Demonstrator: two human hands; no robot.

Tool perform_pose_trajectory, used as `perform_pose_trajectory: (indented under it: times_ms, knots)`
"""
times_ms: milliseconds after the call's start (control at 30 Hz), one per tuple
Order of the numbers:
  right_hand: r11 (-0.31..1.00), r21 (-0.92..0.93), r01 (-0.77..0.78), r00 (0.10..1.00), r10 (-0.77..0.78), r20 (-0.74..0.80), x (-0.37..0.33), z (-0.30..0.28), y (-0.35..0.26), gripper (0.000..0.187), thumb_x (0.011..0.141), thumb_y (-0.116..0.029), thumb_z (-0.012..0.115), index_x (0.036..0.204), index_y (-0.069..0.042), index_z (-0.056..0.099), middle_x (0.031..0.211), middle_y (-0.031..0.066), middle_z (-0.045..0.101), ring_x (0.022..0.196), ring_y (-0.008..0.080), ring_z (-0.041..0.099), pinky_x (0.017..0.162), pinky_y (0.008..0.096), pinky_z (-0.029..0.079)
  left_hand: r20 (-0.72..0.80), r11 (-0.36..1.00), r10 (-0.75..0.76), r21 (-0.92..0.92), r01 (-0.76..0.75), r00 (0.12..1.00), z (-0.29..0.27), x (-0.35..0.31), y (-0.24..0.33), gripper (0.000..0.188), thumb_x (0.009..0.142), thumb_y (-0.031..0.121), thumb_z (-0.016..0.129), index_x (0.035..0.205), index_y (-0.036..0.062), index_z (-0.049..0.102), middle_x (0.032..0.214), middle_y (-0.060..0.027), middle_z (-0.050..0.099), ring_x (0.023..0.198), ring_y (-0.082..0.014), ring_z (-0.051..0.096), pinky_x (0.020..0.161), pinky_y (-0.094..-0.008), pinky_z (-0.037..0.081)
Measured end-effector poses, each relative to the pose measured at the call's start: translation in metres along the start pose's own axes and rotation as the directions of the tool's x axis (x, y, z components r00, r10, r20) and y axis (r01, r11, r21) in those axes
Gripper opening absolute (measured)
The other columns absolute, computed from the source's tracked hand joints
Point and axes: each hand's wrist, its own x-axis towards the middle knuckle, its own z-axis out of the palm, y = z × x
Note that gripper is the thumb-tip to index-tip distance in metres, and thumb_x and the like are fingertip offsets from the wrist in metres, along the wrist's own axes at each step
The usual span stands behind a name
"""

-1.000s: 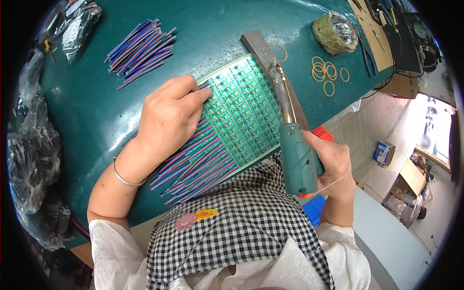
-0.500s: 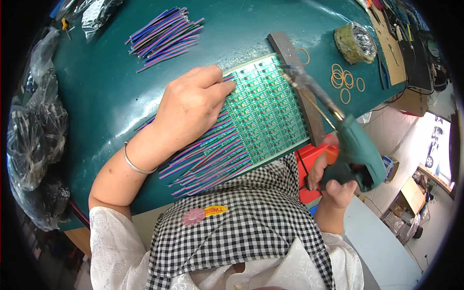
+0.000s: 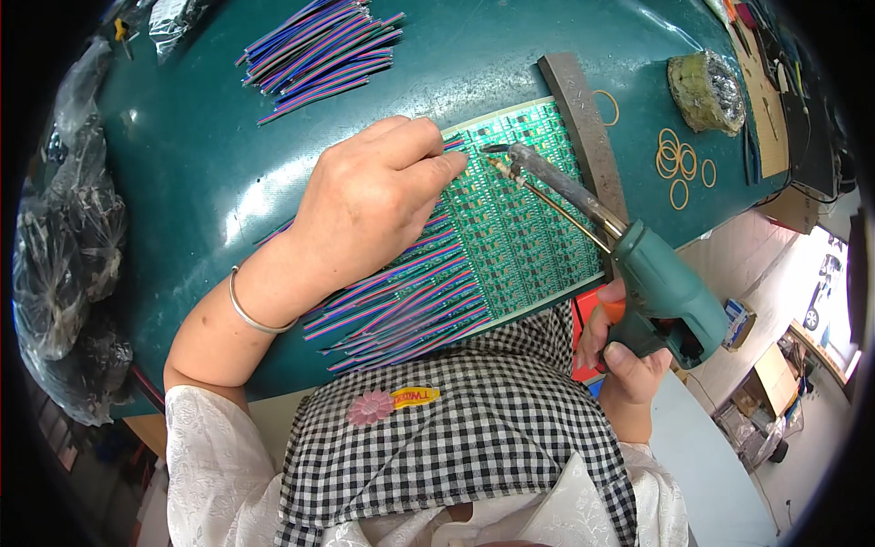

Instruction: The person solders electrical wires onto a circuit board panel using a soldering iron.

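A green circuit board panel (image 3: 524, 214) lies on the table, with ribbon wires (image 3: 410, 310) in blue, pink and black fanning out from its left edge. My left hand (image 3: 383, 187) pinches a ribbon wire (image 3: 454, 144) at the upper left edge of the panel, fingers closed; most of that wire is hidden beneath the hand. In my right hand (image 3: 629, 360) is a green pistol-shaped soldering gun (image 3: 670, 287), gripped by its handle. Its tip and thin feed tube hang over the panel, just right of my left fingertips; whether the tip touches cannot be made out.
A dark metal bar (image 3: 588, 137) runs along the panel's right edge. Loose ribbon wires (image 3: 319, 55) lie piled at the back. Rubber bands (image 3: 674, 155) and a roll of solder-like wire (image 3: 706, 91) sit to the right. Dark plastic bags (image 3: 68, 237) line the left edge.
The soldering gun has swung left, its tip moving from the metal bar to beside my left fingertips. My left hand keeps its pinch at the panel edge. The view has shifted slightly.
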Motion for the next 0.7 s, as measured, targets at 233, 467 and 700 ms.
perform_pose_trajectory:
  times_ms: [233,467,700]
  knots:
    - [0.999,-0.022,-0.038,0.998,0.037,-0.044,-0.002,0.004,-0.002,0.060,0.074,-0.023,0.078,0.118,0.007,0.049,0.074,0.0095,0.053,0.057,0.0181,0.056,0.052,0.0308,0.050,-0.009,0.999,0.031,0.035,-0.031,0.999,0.001,0.000,0.001,0.018,0.069,0.000,0.069,0.087,0.0009,0.070,0.078,-0.0070,0.058,0.072,-0.0237,0.061,0.059,-0.0359,0.052]
    - [0.998,-0.050,-0.034,0.998,0.032,-0.057,-0.001,0.004,-0.001,0.051,0.072,-0.020,0.076,0.109,0.007,0.051,0.073,0.0089,0.053,0.055,0.0181,0.056,0.052,0.0305,0.051,-0.004,0.992,0.038,0.117,-0.037,0.999,0.003,-0.001,0.005,0.017,0.072,0.003,0.065,0.088,0.0012,0.069,0.076,-0.0053,0.053,0.069,-0.0206,0.058,0.053,-0.0333,0.051]
    - [0.974,-0.216,0.063,0.997,-0.054,0.050,-0.001,-0.012,0.005,0.053,0.074,-0.020,0.075,0.111,0.008,0.050,0.070,0.0084,0.052,0.052,0.0175,0.054,0.048,0.0297,0.050,0.035,0.982,0.049,0.181,-0.054,0.998,0.001,-0.001,0.009,0.018,0.072,0.006,0.062,0.089,0.0007,0.066,0.078,-0.0047,0.049,0.069,-0.0186,0.056,0.051,-0.0312,0.050]
